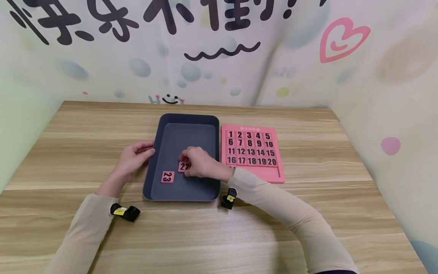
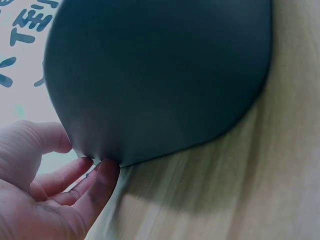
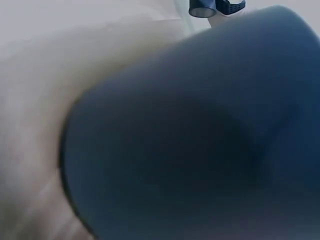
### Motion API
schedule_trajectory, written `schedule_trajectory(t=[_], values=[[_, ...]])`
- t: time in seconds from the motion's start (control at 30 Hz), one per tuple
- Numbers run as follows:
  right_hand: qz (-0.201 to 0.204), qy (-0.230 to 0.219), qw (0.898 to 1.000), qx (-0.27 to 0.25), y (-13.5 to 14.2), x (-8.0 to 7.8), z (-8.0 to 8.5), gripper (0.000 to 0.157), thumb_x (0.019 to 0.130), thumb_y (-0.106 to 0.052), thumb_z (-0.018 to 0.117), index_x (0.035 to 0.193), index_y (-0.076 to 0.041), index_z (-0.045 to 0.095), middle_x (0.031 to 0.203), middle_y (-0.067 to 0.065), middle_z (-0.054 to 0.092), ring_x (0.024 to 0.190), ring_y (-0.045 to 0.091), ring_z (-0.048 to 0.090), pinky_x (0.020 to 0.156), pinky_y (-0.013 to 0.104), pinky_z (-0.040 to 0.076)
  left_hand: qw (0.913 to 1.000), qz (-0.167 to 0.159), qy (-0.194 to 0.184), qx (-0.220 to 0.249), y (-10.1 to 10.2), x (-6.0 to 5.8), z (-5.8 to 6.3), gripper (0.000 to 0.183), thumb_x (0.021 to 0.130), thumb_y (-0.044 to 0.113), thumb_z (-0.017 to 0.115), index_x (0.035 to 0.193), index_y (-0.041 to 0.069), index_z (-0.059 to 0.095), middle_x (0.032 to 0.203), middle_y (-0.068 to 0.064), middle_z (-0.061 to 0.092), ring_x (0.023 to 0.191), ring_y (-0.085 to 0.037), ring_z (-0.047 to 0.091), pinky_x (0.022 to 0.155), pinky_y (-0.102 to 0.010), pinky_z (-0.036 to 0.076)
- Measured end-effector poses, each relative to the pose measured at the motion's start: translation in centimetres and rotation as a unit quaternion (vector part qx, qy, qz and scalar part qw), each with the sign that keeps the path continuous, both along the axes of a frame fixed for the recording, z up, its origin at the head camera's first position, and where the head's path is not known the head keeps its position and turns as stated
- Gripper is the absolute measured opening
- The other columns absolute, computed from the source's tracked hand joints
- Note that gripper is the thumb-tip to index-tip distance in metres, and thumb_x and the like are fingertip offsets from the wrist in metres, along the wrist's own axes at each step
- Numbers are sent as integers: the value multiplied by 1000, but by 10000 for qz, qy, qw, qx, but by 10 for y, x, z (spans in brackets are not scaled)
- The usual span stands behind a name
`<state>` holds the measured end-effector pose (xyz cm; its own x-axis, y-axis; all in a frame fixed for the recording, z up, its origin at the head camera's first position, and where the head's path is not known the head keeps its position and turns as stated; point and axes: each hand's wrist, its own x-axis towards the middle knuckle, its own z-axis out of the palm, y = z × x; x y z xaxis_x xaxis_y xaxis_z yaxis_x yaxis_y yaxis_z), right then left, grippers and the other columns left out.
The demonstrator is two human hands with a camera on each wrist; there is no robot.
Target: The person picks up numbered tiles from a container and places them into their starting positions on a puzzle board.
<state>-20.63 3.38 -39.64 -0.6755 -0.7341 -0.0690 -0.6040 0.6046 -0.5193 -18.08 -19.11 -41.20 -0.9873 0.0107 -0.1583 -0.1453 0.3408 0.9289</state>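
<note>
A dark blue-grey tray (image 1: 184,118) lies on the wooden table. My left hand (image 1: 137,155) is at its left side, thumb and fingertips touching the outer wall; the left wrist view shows these fingers (image 2: 102,182) against the dark wall. Over the tray, my right hand (image 1: 200,163) pinches a pink number tile marked 22 (image 1: 184,166), partly covered by the fingers. To its lower left, a pink tile marked 23 (image 1: 167,177) lies turned sideways on the tray floor. The right wrist view holds mostly blurred dark tray surface (image 3: 150,150), without the fingertips.
Right of the tray lies a pink number board (image 1: 252,173) with rows of tiles running from 1 to 20. A tile marked 21 (image 1: 232,167) sits below 16, mostly covered by my right forearm. A patterned wall (image 1: 219,68) stands behind the table (image 1: 328,228).
</note>
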Motion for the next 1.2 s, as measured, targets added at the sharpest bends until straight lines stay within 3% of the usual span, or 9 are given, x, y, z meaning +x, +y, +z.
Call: schedule_trajectory(t=[0.23,0.53,0.77,0.97,1.2], values=[[235,282,9981,-498,18,2,15,35,75,-5,73,108,-1,65,99,8,62,86,17,53,74,23,44,10000,20,23,44,-1,0,-1,44,94,12,54,130,-11,46,120,-23,54,81,9,53,71,-13,47],[-129,335,9950,-937,77,8,29,32,74,0,71,105,2,65,97,9,62,85,17,56,74,25,49,9998,72,29,175,-1,0,1,43,93,11,54,129,-12,47,105,-5,59,80,8,54,70,-14,48],[-552,392,9939,-876,126,17,19,31,70,4,72,101,1,66,92,7,64,82,18,58,73,31,50,9994,71,69,339,-1,1,0,43,93,9,54,128,-14,46,92,10,58,78,6,54,68,-14,48],[-752,569,9934,-655,149,22,6,32,67,4,73,99,1,66,90,8,64,81,19,57,72,31,50,9993,62,86,360,-1,0,0,43,92,9,54,128,-14,46,91,11,57,79,6,54,69,-14,48],[-764,628,9938,-514,155,25,-3,37,65,3,77,100,2,66,92,8,65,83,20,57,75,33,49,9995,42,68,304,-1,0,-1,43,93,10,54,129,-13,46,95,6,59,79,6,54,69,-14,48]])
